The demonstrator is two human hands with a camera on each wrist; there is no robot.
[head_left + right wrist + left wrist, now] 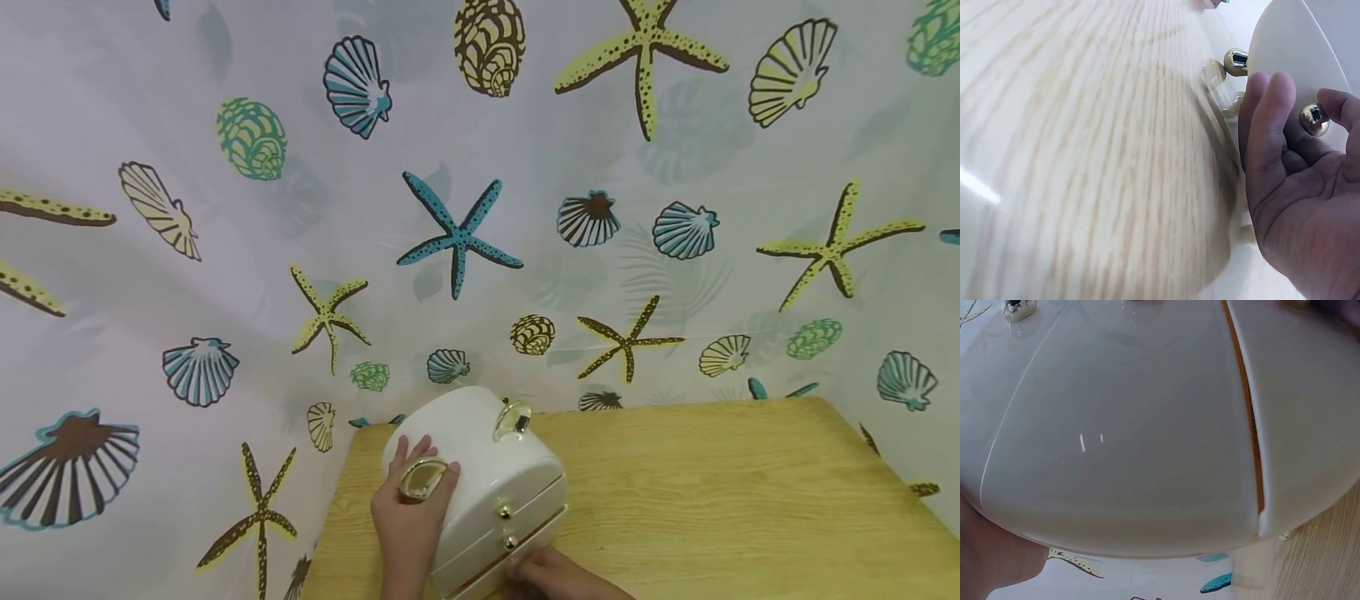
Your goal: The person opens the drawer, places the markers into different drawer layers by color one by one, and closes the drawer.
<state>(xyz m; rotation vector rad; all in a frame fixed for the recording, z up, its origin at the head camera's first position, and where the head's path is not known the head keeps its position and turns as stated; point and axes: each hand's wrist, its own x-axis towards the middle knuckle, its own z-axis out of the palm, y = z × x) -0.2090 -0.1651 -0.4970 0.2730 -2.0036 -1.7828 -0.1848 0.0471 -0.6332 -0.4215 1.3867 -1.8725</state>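
A glossy white jewelry box [468,433], rounded on top, has drawers with gold knobs and two gold oval handles. My left hand [412,521] rests on its top, fingers spread around the nearer gold handle [422,480]. At the lowest drawer [480,577], my right hand [551,575] pinches a gold knob [1314,120] between thumb and curled finger; its other fingers stretch out under the box. That drawer stands slightly out, showing an orange-brown gap [1249,412] above its front. The upper drawers look closed.
The box stands at the left part of a light wooden table [697,492]. A white curtain [510,167] printed with starfish and shells hangs behind and at the sides. Small gold feet [1247,234] show under the box.
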